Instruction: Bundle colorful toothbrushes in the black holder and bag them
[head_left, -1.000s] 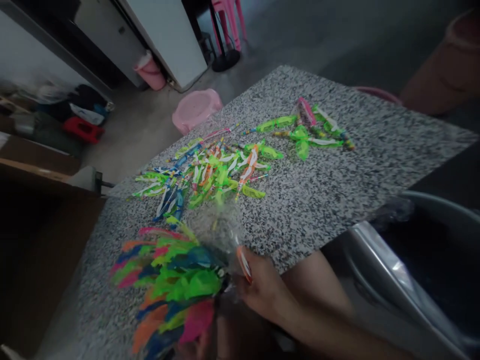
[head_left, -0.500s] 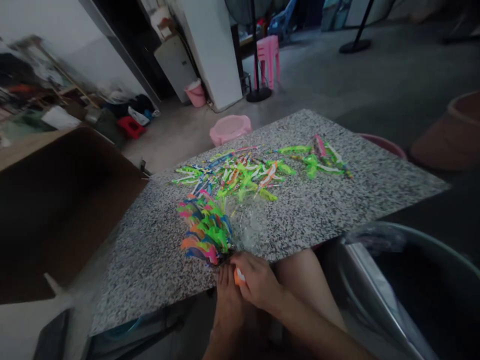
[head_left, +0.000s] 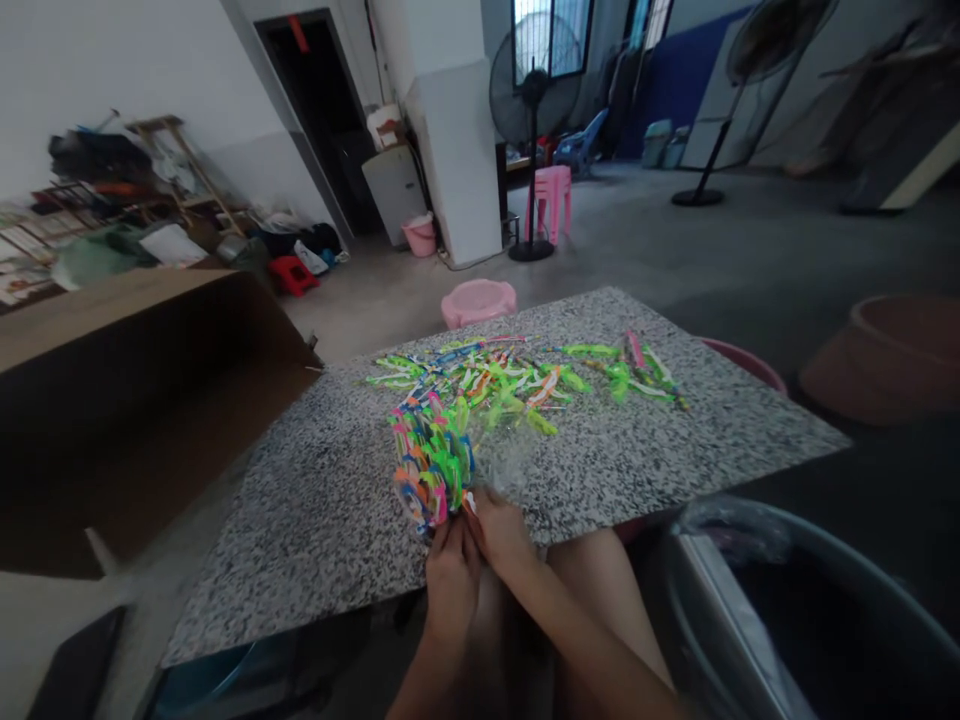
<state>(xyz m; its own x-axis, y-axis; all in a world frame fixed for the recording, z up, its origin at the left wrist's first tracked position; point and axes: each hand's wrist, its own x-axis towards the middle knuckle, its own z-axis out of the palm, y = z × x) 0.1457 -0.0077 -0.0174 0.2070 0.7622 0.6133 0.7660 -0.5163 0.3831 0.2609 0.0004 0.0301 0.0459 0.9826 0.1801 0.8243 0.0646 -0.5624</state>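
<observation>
A thick bundle of small plastic pieces point(head_left: 433, 462), in bright pink, green, orange and blue, lies at the near edge of the speckled stone table point(head_left: 315, 510). My left hand point(head_left: 452, 580) is closed around its lower end, where its fingers hide the grip. Right beside it, my right hand point(head_left: 506, 532) pinches a slim orange-and-white plastic piece point(head_left: 471, 505) against the bundle's lower right side. Whether that piece touches the bundle I cannot tell. Loose plastic pieces point(head_left: 544, 385), mostly green and white, are strewn across the table beyond. Clear plastic film point(head_left: 502, 455) lies next to the bundle.
On the left stands an open cardboard box point(head_left: 150, 400). A large bin point(head_left: 675, 590) with a plastic liner is at my right. A pink stool point(head_left: 480, 300) stands past the table's far edge, with a floor fan point(head_left: 532, 250) further back.
The head view has tilted up, showing more of the room. My right hand has brought the orange-and-white piece from below the left fingers up to the bundle's lower end.
</observation>
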